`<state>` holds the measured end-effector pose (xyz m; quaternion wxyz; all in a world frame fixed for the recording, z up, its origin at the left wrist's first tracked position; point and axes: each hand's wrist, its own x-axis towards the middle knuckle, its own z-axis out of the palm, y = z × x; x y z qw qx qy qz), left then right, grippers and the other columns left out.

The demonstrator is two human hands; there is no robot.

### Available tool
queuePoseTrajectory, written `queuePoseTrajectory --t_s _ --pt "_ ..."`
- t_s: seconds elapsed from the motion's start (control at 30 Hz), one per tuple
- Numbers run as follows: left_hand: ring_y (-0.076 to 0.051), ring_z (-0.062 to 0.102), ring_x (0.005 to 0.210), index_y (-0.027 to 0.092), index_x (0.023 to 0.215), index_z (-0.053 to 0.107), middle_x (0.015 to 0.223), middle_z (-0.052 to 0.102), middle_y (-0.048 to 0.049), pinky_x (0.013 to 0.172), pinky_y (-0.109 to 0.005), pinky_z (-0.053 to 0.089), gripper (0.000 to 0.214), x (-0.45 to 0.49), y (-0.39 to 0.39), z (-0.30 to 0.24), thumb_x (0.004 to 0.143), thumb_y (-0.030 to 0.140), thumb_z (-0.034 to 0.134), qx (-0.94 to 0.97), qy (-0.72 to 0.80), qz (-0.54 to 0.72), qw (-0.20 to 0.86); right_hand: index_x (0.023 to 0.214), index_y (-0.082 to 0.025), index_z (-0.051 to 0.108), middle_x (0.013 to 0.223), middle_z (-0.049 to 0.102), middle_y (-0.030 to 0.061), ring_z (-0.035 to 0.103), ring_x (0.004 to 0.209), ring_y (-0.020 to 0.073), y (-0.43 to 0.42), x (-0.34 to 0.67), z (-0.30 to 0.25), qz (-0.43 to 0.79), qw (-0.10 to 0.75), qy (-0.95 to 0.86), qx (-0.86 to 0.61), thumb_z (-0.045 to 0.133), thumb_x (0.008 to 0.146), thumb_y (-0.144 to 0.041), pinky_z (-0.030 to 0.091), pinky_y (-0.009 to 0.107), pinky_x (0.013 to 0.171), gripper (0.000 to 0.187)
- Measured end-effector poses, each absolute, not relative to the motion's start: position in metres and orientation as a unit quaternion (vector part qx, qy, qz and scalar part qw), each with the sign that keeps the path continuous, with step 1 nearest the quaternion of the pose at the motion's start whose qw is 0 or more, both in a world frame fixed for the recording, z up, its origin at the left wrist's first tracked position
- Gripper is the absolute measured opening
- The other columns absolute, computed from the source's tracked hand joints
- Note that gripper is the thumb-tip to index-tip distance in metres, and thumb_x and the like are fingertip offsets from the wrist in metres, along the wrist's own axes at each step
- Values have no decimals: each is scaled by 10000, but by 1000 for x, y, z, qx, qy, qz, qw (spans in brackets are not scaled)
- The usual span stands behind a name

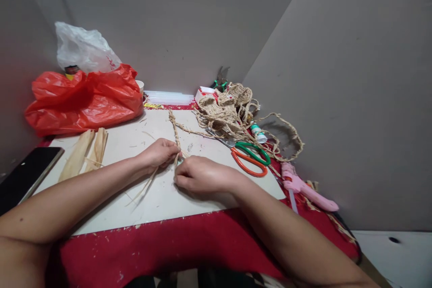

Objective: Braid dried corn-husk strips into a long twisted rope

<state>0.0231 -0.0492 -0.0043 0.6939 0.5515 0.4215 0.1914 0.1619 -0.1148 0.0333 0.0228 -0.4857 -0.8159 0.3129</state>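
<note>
A thin braided straw cord [176,131] runs up the white board [135,209], and its lower end lies between my hands. My left hand [161,152] is closed, pinching the cord near its working end. Just right of it and lower, my right hand [199,174] is closed with curled fingers around loose strands of the same fibre. Thin loose strands [146,186] trail below my left hand. From the cord's top, a length leads right to a heap of braided straw [224,112]. Exactly how the strands cross between my fingers is hidden.
Scissors [249,157] with green and orange handles lie right of my hands, near a pink glue gun [308,191]. Dried husk strips [77,155] and a phone [32,173] are at left. A red plastic bag [84,99], clear sticks [170,97] and pruning shears [221,79] stand behind.
</note>
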Motion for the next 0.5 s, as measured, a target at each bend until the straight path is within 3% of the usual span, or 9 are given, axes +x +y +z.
queuePoseTrajectory --t_s 0.1,0.27,0.43,0.5 --pt "-31 176 306 148 566 495 365 273 86 359 -218 102 236 22 -47 -4 799 185 488 546 408 182 709 646 -132 614 521 596 21 496 464 95 -109 183 48 453 84 -764 -451 488 831 -325 354 201 484 296" --pt "-33 164 305 148 627 512 373 272 92 362 -215 85 212 21 -48 -4 826 209 472 543 408 167 715 642 -133 585 463 545 6 463 414 83 -93 202 51 389 271 -677 -563 487 835 -388 349 196 449 334" --pt "-44 190 309 155 598 486 371 284 85 362 -234 113 240 25 -54 -13 828 225 484 586 427 200 659 552 -137 561 484 551 13 414 432 74 -83 167 64 307 252 -717 -572 500 823 -270 314 212 460 308" --pt "-48 279 349 132 624 518 429 380 57 369 -228 189 220 28 -53 -19 824 225 519 590 433 232 641 525 -136 549 505 553 17 426 460 78 -74 143 73 264 243 -753 -552 527 805 -233 314 220 481 297"
